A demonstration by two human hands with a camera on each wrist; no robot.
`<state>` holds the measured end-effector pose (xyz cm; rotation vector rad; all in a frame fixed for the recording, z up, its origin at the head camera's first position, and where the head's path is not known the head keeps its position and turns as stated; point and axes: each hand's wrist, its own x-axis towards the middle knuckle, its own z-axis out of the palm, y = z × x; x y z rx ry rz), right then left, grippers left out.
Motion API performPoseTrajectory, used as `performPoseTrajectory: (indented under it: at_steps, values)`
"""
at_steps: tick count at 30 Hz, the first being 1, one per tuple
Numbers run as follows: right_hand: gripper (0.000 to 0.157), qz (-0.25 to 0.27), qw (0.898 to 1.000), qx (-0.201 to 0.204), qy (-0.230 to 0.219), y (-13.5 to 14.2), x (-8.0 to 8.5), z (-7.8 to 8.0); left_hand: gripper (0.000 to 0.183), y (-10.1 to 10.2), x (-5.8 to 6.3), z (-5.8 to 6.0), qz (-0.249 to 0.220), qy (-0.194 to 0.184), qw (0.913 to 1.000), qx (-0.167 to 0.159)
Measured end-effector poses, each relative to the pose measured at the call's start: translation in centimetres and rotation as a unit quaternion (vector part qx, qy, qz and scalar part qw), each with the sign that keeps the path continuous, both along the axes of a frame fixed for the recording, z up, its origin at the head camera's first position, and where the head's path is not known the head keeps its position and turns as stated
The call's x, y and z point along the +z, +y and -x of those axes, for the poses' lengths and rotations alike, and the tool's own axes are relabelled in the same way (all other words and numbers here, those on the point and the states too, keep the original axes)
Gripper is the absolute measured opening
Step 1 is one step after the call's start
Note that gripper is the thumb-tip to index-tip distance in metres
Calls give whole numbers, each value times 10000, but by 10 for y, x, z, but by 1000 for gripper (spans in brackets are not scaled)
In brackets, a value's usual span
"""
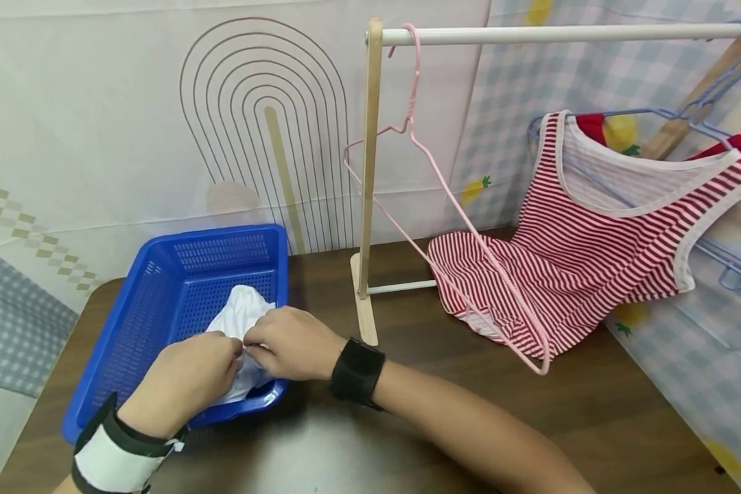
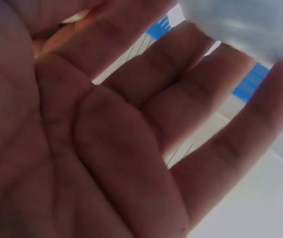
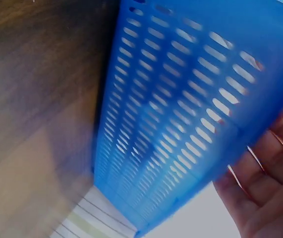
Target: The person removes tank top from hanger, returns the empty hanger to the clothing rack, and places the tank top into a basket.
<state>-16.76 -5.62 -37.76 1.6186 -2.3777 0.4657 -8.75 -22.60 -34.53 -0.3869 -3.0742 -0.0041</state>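
Note:
A crumpled white cloth [image 1: 239,309] lies in the right part of a blue plastic basket [image 1: 142,274]. My left hand [image 1: 188,370] pinches it from the near left side, with the other fingers loosely bent in the left wrist view. From the right, my right hand [image 1: 299,343] reaches over the basket's rim and pinches the cloth close to the left fingertips. The cloth's kind cannot be told, as the hands cover part of it. In the right wrist view the basket's slotted wall [image 3: 176,109] stands in front of the right hand [image 3: 267,193], hiding its fingertips.
A garment rack with a wooden post [image 1: 370,158] and white rail [image 1: 531,34] stands right of the basket. A bare pink hanger [image 1: 451,192] hangs there. Farther right, a red-and-white striped tank top [image 1: 605,240] hangs on a blue hanger [image 1: 642,111], its hem on the table [image 1: 420,412].

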Motion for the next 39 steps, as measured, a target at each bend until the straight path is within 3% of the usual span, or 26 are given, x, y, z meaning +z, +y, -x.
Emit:
performPoseTrajectory:
  at_steps: [3, 7, 13, 16, 21, 26, 32, 39]
  values:
    - [15, 480, 9988, 17, 43, 12, 5, 1, 16, 8, 3, -4, 308, 886, 9954, -205]
    - [10, 1381, 9901, -15, 237, 34, 9, 3, 22, 23, 4, -12, 359, 1960, 9786, -504]
    - [9, 2056, 9771, -356, 414, 74, 9, 7, 32, 45, -6, -26, -90, 2877, 9537, -876]
    - [7, 2233, 9723, -575, 375, 101, 7, 10, 36, 53, -15, -31, -235, 2943, 9510, -920]
    - [9, 2639, 9571, -1170, 265, 161, 7, 20, 43, 60, -27, -38, -340, 2606, 9625, -675]
    - [9, 2888, 9338, -2032, 578, 234, 18, 33, 41, 63, -31, -42, -421, 2340, 9704, -412]
    - [9, 3207, 8971, -2905, 896, 303, 53, 42, 38, 67, -33, -45, -493, 2236, 9730, -273]
    - [17, 3644, 8334, -3907, 1412, 349, 98, 52, 33, 70, -36, -45, -476, 2256, 9727, -256]
